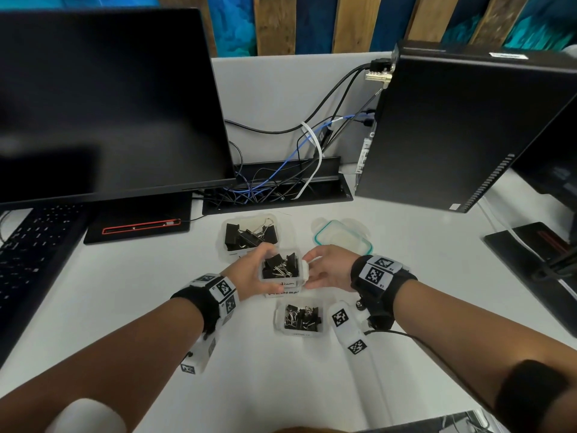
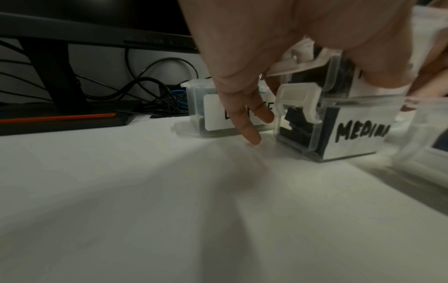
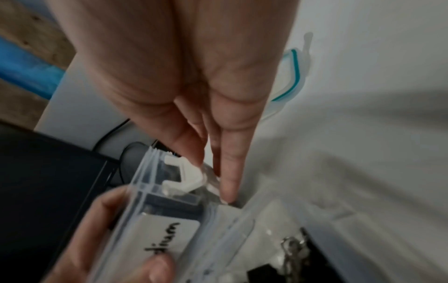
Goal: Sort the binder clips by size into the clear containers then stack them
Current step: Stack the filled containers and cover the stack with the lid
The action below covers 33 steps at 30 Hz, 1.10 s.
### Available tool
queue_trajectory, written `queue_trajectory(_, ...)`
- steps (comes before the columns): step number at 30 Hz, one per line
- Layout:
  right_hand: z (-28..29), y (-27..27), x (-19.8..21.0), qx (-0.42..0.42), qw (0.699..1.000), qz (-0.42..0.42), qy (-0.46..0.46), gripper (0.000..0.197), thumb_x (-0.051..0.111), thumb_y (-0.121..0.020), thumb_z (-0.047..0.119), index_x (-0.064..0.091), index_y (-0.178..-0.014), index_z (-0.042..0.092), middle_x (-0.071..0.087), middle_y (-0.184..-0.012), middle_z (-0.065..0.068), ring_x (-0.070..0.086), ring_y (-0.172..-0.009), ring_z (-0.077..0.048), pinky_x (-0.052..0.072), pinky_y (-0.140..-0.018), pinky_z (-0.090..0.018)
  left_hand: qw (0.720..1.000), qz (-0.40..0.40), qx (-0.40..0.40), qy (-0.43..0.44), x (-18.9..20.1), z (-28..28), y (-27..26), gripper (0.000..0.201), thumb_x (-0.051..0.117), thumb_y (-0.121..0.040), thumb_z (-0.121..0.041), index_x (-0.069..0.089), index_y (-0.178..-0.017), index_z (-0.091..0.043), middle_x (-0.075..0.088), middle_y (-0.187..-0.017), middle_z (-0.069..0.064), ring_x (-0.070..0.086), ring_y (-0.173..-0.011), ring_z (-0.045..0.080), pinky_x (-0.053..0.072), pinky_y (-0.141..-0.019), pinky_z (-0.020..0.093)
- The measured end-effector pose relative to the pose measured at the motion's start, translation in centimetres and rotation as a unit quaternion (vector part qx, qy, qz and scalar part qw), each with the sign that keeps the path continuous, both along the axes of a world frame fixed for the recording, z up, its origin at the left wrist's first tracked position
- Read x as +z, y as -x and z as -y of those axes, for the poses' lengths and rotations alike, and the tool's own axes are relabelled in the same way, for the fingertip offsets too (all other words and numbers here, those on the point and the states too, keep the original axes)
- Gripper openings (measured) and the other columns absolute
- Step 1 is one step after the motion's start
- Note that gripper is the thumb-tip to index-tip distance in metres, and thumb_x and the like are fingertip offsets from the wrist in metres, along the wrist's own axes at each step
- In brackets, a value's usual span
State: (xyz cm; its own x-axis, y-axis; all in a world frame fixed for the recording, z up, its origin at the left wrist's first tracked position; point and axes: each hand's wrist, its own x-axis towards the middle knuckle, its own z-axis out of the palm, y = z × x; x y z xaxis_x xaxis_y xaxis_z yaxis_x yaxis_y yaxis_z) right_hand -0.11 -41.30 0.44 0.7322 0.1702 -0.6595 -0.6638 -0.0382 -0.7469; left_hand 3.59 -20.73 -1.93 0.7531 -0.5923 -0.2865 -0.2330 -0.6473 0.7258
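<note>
My left hand [image 1: 249,273] grips a clear container labelled "medium" [image 1: 281,270] with black binder clips in it, thumb on the near side and fingers on the far side. It sits on top of a second container marked "MEDIUM" [image 2: 351,134]. My right hand [image 1: 324,267] is at the upper container's right end. In the right wrist view its straight fingers [image 3: 225,172] touch the white latch [image 3: 186,178]. A container of large clips [image 1: 249,235] stands just behind. Another container of smaller clips [image 1: 301,317] stands in front.
A loose lid with a teal seal [image 1: 342,237] lies to the back right. A monitor [image 1: 103,98] and keyboard [image 1: 28,245] fill the left. A black computer tower [image 1: 462,126] and a cable tray [image 1: 274,185] stand at the back.
</note>
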Motion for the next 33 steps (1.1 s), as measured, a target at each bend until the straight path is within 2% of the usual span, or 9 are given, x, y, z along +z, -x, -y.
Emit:
queue_trajectory(3, 0.2, 0.2, 0.6, -0.017, 0.999, -0.018, -0.033, 0.025, 0.040, -0.086, -0.019, 0.056, -0.090, 0.000, 0.062, -0.093, -0.017, 0.065, -0.086, -0.026, 0.057, -0.077, -0.031, 1.000, 0.004, 0.002, -0.003, 0.0, 0.0, 0.1, 0.074, 0.078, -0.073, -0.030, 0.032, -0.130, -0.024, 0.040, -0.140, -0.004, 0.031, -0.123, -0.001, 0.025, -0.104, 0.020)
queue_trajectory(7, 0.1, 0.4, 0.9, -0.080, 0.995, -0.031, -0.054, 0.027, 0.045, -0.085, -0.019, 0.055, -0.109, -0.009, 0.060, -0.104, -0.023, 0.064, -0.088, -0.027, 0.060, -0.071, -0.031, 1.000, 0.004, 0.004, -0.006, -0.1, -0.1, 0.0, 0.073, 0.077, -0.072, -0.033, 0.032, -0.129, -0.026, 0.040, -0.140, -0.003, 0.034, -0.130, 0.007, 0.026, -0.104, 0.021)
queue_trajectory(10, -0.1, 0.5, 1.0, -0.105, 0.994, -0.037, -0.008, 0.018, 0.055, -0.082, -0.017, 0.055, -0.095, -0.004, 0.057, -0.087, -0.016, 0.062, -0.077, -0.022, 0.060, -0.069, -0.030, 1.000, 0.000, 0.010, -0.002, -0.2, 0.0, 0.0, 0.073, 0.078, -0.072, -0.033, 0.032, -0.129, -0.026, 0.041, -0.141, -0.003, 0.033, -0.132, 0.009, 0.026, -0.105, 0.022)
queue_trajectory(14, -0.3, 0.2, 0.8, -0.095, 0.994, -0.032, 0.047, 0.033, 0.061, -0.079, -0.015, 0.054, -0.111, -0.010, 0.059, -0.083, -0.016, 0.062, -0.074, -0.022, 0.057, -0.077, -0.031, 1.000, -0.002, 0.012, 0.006, -0.3, 0.0, 0.0, 0.074, 0.079, -0.071, -0.032, 0.034, -0.129, -0.025, 0.042, -0.140, -0.002, 0.034, -0.131, 0.007, 0.027, -0.106, 0.023)
queue_trajectory(17, -0.6, 0.1, 1.0, -0.089, 0.994, -0.038, 0.054, 0.020, 0.062, -0.080, -0.013, 0.057, -0.098, -0.005, 0.060, -0.082, -0.017, 0.062, -0.074, -0.025, 0.052, -0.087, -0.037, 1.000, -0.003, 0.012, 0.009, -0.2, 0.0, 0.0, 0.075, 0.079, -0.071, -0.030, 0.034, -0.130, -0.025, 0.041, -0.140, -0.004, 0.032, -0.125, 0.000, 0.026, -0.105, 0.021)
queue_trajectory(19, -0.6, 0.1, 1.0, -0.106, 0.992, -0.042, 0.045, 0.013, 0.060, -0.081, -0.013, 0.055, -0.086, -0.002, 0.059, -0.081, -0.017, 0.062, -0.074, -0.025, 0.052, -0.088, -0.038, 1.000, -0.001, 0.011, 0.008, -0.2, 0.0, -0.1, 0.076, 0.079, -0.071, -0.030, 0.033, -0.131, -0.025, 0.041, -0.140, -0.004, 0.031, -0.124, -0.001, 0.026, -0.106, 0.022)
queue_trajectory(21, -0.5, 0.1, 1.0, -0.123, 0.991, -0.036, 0.035, 0.012, 0.060, -0.082, -0.011, 0.054, -0.082, -0.001, 0.058, -0.080, -0.016, 0.061, -0.075, -0.025, 0.052, -0.088, -0.040, 1.000, -0.003, 0.012, 0.015, -0.4, 0.0, -0.1, 0.077, 0.079, -0.071, -0.031, 0.032, -0.132, -0.026, 0.041, -0.140, -0.005, 0.031, -0.125, -0.001, 0.026, -0.106, 0.022)
queue_trajectory(30, -0.2, 0.2, 1.1, -0.100, 0.994, -0.031, 0.030, 0.011, 0.060, -0.086, -0.002, 0.054, -0.078, 0.002, 0.060, -0.079, -0.015, 0.061, -0.080, -0.026, 0.050, -0.096, -0.042, 0.995, -0.023, 0.055, 0.080, -1.8, 0.0, 0.5, 0.086, 0.079, -0.071, -0.028, 0.028, -0.140, -0.025, 0.042, -0.139, -0.007, 0.030, -0.129, -0.001, 0.023, -0.107, 0.021)
queue_trajectory(33, -0.2, 0.1, 1.1, -0.096, 0.994, -0.041, 0.035, 0.006, 0.060, -0.087, -0.001, 0.055, -0.085, -0.001, 0.063, -0.092, -0.020, 0.061, -0.091, -0.031, 0.050, -0.095, -0.041, 0.993, -0.023, 0.065, 0.095, -2.2, 0.0, 0.6, 0.084, 0.078, -0.070, -0.029, 0.030, -0.139, -0.024, 0.042, -0.137, -0.009, 0.031, -0.132, 0.002, 0.024, -0.111, 0.026)
